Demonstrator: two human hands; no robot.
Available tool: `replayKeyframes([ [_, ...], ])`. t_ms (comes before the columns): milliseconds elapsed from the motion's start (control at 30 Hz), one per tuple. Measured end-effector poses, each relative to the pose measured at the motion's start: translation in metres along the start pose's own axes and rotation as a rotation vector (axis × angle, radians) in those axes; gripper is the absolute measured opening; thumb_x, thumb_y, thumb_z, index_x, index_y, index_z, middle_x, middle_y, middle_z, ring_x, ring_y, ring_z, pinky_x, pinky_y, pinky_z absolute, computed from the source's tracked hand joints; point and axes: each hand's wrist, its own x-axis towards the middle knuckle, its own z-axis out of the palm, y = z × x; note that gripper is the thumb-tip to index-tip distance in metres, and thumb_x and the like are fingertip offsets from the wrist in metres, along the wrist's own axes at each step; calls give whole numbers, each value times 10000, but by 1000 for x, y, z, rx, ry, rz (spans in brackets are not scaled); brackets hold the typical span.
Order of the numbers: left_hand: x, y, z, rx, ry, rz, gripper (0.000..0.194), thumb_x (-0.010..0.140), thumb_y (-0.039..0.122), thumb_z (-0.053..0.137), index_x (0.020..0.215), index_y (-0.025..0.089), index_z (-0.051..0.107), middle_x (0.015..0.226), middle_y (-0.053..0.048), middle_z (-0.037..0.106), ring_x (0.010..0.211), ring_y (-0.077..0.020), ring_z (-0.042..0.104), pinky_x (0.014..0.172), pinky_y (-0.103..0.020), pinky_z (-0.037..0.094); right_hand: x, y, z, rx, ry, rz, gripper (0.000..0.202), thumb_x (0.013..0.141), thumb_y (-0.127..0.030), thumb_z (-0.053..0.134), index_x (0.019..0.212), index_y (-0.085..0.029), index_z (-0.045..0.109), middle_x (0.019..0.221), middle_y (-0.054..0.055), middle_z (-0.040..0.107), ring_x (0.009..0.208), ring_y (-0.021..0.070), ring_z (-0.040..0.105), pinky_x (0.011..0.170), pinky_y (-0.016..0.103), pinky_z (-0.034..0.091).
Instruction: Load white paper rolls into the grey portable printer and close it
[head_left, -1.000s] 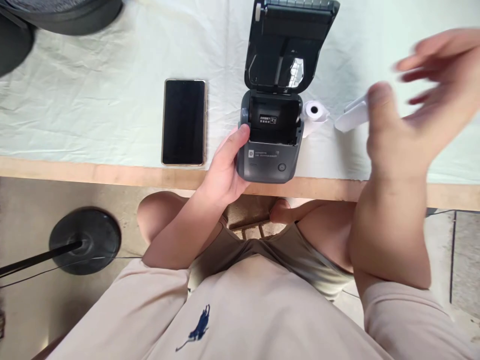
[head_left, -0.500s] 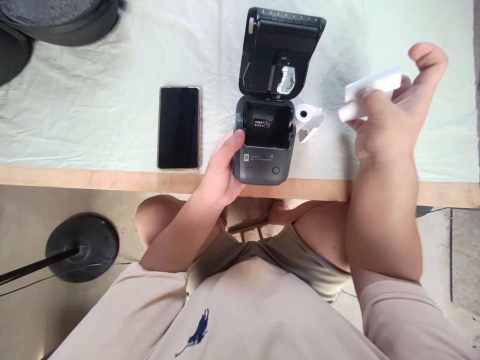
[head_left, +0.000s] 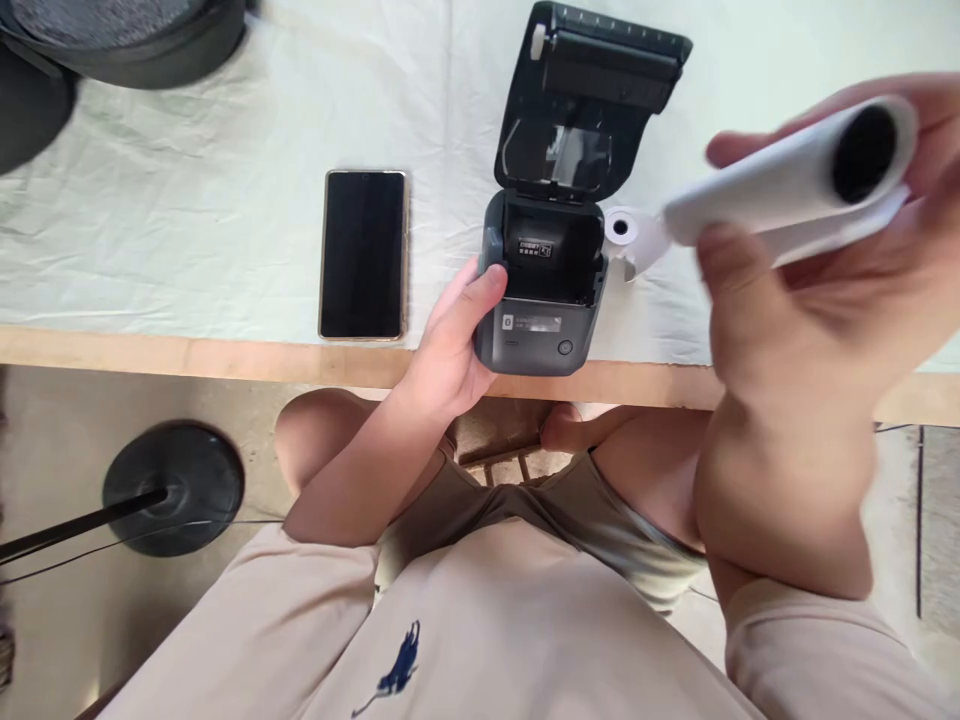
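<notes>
White paper roll point(head_left: 780, 175), now swung core-first toward the camera so its hollow end shows, is raised in the right hand's point(head_left: 832, 300) curled fingers, while the left hand's point(head_left: 450, 340) fingers clasp the open-lidded portable printer point(head_left: 532, 345), a smaller roll point(head_left: 631, 222) between them and a smartphone point(head_left: 364, 255) apart.

A creased pale cloth point(head_left: 225, 220) is covering the wooden-edged table point(head_left: 187, 362). A phone point(head_left: 364, 255) is lying near the front edge, a small white roll point(head_left: 631, 232) is resting to its right, and a bulky black object point(head_left: 150, 62) is sitting far left.
</notes>
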Motion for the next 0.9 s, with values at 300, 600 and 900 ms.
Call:
replayKeyframes([
  [300, -6, 0, 5, 84, -70, 19, 447, 864, 473, 919, 1205, 261, 722, 1173, -48, 812, 1245, -314, 786, 931, -369, 683, -9, -3, 25, -656, -209, -188, 226, 1033, -270, 568, 1236, -349, 629, 1312, 59, 767, 1240, 335, 754, 980, 535, 608],
  [600, -3, 2, 1, 99, -67, -24, 451, 838, 588, 893, 1107, 263, 733, 1059, -39, 821, 1162, -320, 790, 920, -388, 665, -16, -6, 28, -575, -242, -364, 158, 1056, -326, 604, 980, -353, 740, 917, -39, 837, 894, 245, 807, 880, 494, 555],
  [900, -5, 1, -4, 123, -61, 32, 450, 731, 317, 970, 1109, 235, 741, 1004, -25, 794, 1019, -296, 818, 886, -395, 663, -2, 9, 13, -333, 9, -356, 259, 1029, -436, 587, 1288, -428, 580, 1347, 29, 660, 1310, 298, 689, 863, 459, 589],
])
